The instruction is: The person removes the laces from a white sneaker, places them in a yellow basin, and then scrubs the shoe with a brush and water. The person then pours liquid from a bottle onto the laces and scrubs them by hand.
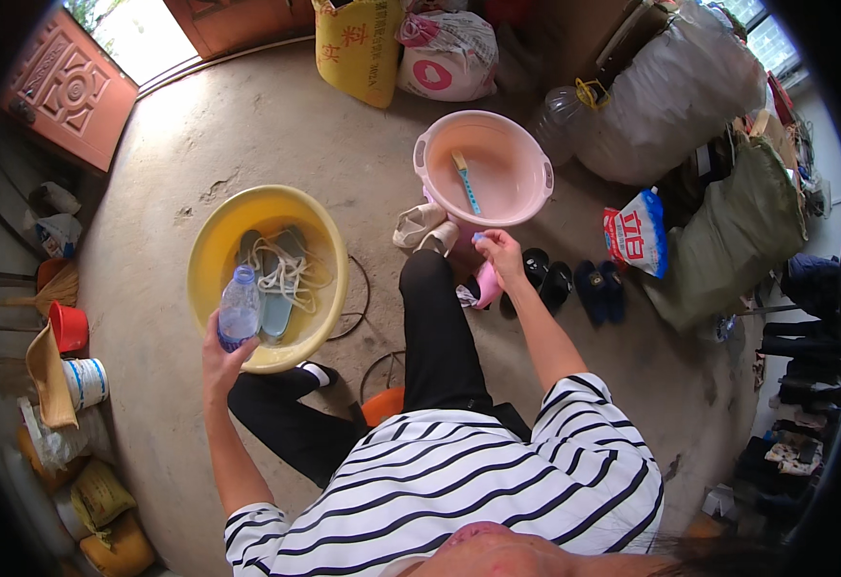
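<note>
My left hand (pixel 227 358) is closed around a clear plastic bottle (pixel 239 310) with some liquid low in it and an uncapped-looking neck. The bottle is at the near left rim of a yellow basin (pixel 199 267). Inside the basin lie shoe insoles (pixel 275 317) and white shoelaces (pixel 292 278) in shallow water. My right hand (pixel 500 252) holds a small blue bottle cap (pixel 478 237) between its fingertips, just below a pink basin (pixel 543 205). A brush with a blue handle (pixel 469 191) lies in that basin. Beside the hand stand pale canvas shoes (pixel 420 223).
Dark slippers (pixel 597 288) and a detergent bag (pixel 637 231) are at the right, by a green sack (pixel 738 231). Full sacks (pixel 359 50) stand at the back. A red bucket (pixel 69 326) is at the left. An orange seat (pixel 384 405) is near my legs.
</note>
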Tool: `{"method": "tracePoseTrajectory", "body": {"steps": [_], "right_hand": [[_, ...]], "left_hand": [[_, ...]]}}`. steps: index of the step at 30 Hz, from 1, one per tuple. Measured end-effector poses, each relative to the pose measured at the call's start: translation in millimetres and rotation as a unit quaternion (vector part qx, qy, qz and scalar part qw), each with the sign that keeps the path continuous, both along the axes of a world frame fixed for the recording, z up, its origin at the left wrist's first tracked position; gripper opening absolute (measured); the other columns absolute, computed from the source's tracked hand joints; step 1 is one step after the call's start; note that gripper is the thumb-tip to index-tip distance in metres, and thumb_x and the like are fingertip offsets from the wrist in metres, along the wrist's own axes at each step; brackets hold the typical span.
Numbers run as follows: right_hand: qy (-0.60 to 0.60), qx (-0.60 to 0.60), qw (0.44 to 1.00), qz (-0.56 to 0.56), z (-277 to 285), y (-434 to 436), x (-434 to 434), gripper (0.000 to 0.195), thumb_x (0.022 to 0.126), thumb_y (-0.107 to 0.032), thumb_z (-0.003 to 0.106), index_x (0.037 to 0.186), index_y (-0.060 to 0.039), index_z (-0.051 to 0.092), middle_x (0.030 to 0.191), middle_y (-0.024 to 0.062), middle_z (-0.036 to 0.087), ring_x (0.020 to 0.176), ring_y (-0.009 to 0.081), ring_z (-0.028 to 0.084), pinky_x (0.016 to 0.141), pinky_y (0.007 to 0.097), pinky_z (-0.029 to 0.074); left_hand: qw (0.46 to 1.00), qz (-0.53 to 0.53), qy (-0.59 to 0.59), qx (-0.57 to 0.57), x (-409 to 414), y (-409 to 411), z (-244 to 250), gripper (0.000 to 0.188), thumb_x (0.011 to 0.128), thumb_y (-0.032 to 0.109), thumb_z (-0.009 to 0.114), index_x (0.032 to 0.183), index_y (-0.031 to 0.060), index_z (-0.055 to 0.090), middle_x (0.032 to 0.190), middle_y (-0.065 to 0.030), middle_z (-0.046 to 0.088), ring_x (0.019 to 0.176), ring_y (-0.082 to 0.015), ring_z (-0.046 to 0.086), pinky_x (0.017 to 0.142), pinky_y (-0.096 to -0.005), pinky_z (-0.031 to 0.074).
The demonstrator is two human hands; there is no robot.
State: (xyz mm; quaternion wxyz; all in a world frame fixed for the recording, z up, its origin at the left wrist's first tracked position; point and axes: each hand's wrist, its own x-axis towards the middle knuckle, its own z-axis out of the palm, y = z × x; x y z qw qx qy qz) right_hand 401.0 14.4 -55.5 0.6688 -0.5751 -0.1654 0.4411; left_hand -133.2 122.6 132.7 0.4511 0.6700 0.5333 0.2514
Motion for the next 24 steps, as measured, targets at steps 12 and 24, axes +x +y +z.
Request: {"method": "tracePoseTrajectory", "body": {"steps": [12,24], "right_hand": [[-0.522,-0.266,0.803,0.109,-113,150,94,0.019,0.071,-0.019,0.073,0.085,-0.0076,0.070,0.079,0.0119,0.070,0.076,0.0289,0.068,0.075,0.0375,0.054],[-0.475,-0.317,0.806,0.157,-168,177,106,0.026,0.076,-0.018,0.071,0.100,-0.0086,0.072,0.095,0.0160,0.071,0.089,0.0295,0.069,0.081,0.0388,0.053]], "left_hand": [[0.998,0.054,-0.013,0.008,42,19,-14,0.075,0.071,0.003,0.080,0.134,0.0046,0.041,0.125,-0.0089,0.053,0.117,-0.0207,0.051,0.101,-0.0350,0.041],[0.991,0.100,-0.083,-0.032,61,29,-41,0.081,0.067,-0.001,0.081,0.136,0.0067,0.039,0.125,-0.0076,0.052,0.117,-0.0213,0.053,0.102,-0.0361,0.042]]}}
